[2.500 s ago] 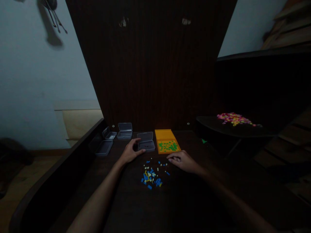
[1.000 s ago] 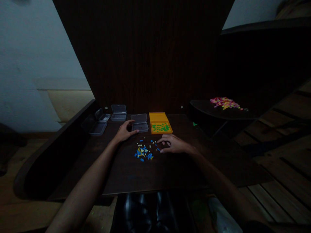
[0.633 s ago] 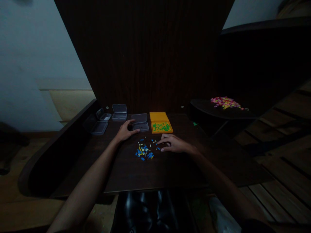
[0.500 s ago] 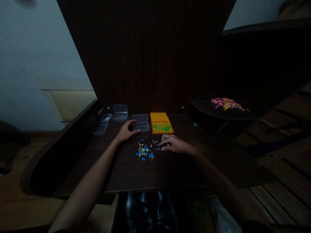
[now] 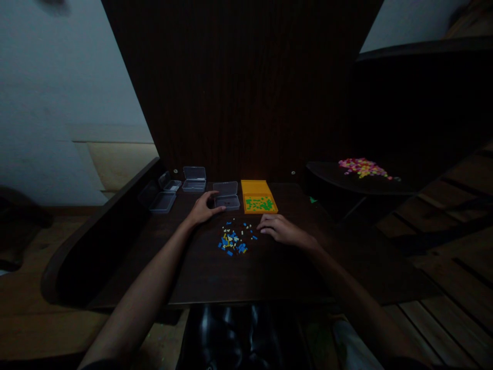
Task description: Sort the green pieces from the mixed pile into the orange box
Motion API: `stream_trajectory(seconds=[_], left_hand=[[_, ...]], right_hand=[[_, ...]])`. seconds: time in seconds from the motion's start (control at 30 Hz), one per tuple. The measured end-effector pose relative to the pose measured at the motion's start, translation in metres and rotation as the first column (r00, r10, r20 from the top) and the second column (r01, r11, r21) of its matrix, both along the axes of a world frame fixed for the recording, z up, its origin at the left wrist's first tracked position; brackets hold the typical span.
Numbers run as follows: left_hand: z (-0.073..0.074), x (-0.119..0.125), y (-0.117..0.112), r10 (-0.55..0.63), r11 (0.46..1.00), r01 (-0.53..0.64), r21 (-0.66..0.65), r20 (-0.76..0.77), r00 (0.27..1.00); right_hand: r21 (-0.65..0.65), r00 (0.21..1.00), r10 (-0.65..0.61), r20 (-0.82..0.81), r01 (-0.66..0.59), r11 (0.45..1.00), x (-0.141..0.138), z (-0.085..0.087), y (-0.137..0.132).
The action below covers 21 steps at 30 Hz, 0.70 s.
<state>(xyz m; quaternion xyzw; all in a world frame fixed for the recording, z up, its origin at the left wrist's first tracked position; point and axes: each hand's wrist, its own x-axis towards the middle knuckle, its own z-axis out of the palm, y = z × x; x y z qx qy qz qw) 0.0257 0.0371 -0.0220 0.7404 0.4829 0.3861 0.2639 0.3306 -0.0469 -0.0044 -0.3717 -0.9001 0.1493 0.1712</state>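
My left hand is at the left side of an open clear plastic box, its thumb at the front edge and its fingers at the back, gripping it. A few tiny dark pieces lie in that box. My right hand hovers just right of a scattered pile of small blue, yellow and cream toy bricks, fingers curled and fingertips together. Whether a piece is between them is too small and dark to tell. Behind it stands an open yellow box holding many small green pieces.
More open clear boxes stand at the back left: one box, a smaller one, and another by the raised side panel. Pink and yellow beads are heaped on a side shelf. A tall dark panel rises behind.
My right hand has drawn slightly to the right, away from the loose bricks, its fingers closing together. My left hand stays at the clear box. The whole view has shifted a little.
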Motion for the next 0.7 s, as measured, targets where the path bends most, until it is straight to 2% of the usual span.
stream_trajectory(seconds=[0.27, 0.47, 0.7], left_hand=[[-0.002, 0.000, 0.001, 0.008, 1.000, -0.008, 0.007, -0.004, 1.000], [-0.004, 0.000, 0.001, 0.010, 1.000, -0.010, 0.019, -0.012, 1.000], [-0.003, -0.001, 0.000, -0.012, 1.000, 0.012, 0.018, -0.008, 1.000]], right_hand=[[0.132, 0.999, 0.017, 0.035, -0.022, 0.991, -0.005, 0.000, -0.009], [0.222, 0.995, -0.003, 0.095, -0.018, 0.975, -0.008, -0.006, -0.009], [0.273, 0.954, -0.143, 0.265, 0.068, 0.960, -0.015, -0.007, -0.011]])
